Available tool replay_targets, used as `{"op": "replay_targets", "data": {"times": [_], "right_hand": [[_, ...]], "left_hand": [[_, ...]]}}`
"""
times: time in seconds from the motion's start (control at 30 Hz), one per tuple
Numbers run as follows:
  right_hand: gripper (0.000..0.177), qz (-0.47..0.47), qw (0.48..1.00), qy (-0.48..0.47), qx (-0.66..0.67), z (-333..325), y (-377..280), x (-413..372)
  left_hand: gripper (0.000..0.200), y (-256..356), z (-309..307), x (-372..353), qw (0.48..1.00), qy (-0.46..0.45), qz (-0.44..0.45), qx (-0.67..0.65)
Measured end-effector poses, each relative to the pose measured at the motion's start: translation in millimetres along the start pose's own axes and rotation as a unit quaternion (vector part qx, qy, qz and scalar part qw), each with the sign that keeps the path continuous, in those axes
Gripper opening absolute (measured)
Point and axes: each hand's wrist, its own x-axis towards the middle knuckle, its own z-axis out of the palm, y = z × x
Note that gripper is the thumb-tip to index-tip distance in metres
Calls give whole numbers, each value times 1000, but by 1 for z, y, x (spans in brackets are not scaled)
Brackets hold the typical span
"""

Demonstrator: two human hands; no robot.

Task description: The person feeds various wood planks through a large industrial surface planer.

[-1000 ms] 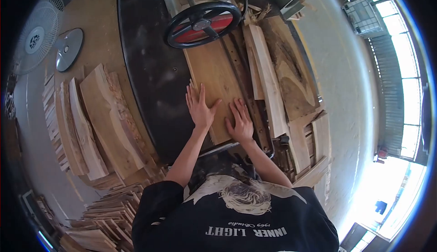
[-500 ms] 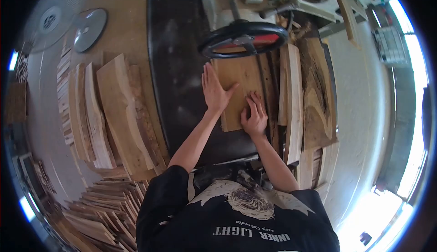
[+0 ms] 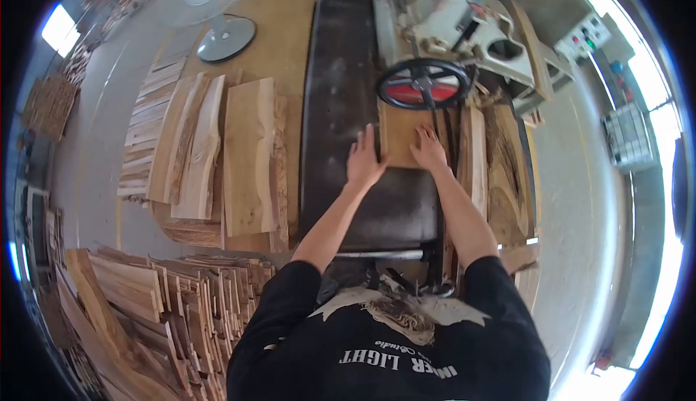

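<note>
A flat wooden board (image 3: pixel 397 139) lies on the dark metal machine table (image 3: pixel 333 184), its far part hidden beneath a black handwheel (image 3: pixel 399 101). My left hand (image 3: pixel 365 160) is at the board's left edge, fingers stretched forward and thumb towards the near left corner. Whether the thumb presses on the wood is hard to tell. On the board's near right part rests my right hand (image 3: pixel 431 151), its fingers extended over the surface and not wrapped round anything. A dark straight rail (image 3: pixel 445 136) runs along the right side of the board.
Left of the table lie several live-edge planks (image 3: pixel 246 155) on a wooden surface, with a fan (image 3: pixel 227 37) behind them. Many thin offcuts (image 3: pixel 196 292) stand at the lower left. More slabs (image 3: pixel 505 162) lie on the right, near a machine body (image 3: pixel 500 46) and a control box (image 3: pixel 583 39).
The board has slid forward under the handwheel, with both hands moving forward alongside. My right hand has shifted nearer its trailing edge. The camera view has also turned, showing more on the left.
</note>
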Motion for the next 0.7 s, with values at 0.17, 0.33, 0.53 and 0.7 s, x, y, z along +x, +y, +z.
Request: {"op": "replay_targets", "data": {"times": [0.17,0.33,0.53,0.7], "right_hand": [[65,1,992,117,-43,34,-20,-91],[64,23,986,143,-85,72,-31,-171],[61,16,987,147,-64,72,-31,-168],[60,24,988,140,-68,71,-28,-171]], "left_hand": [[76,-53,-45,-111,998,-39,10,-49],[76,-116,-152,-156,987,-24,-101,-123],[90,-220,-174,-162,901,189,-301,250],[93,-199,-158,-168,895,201,-316,243]]}}
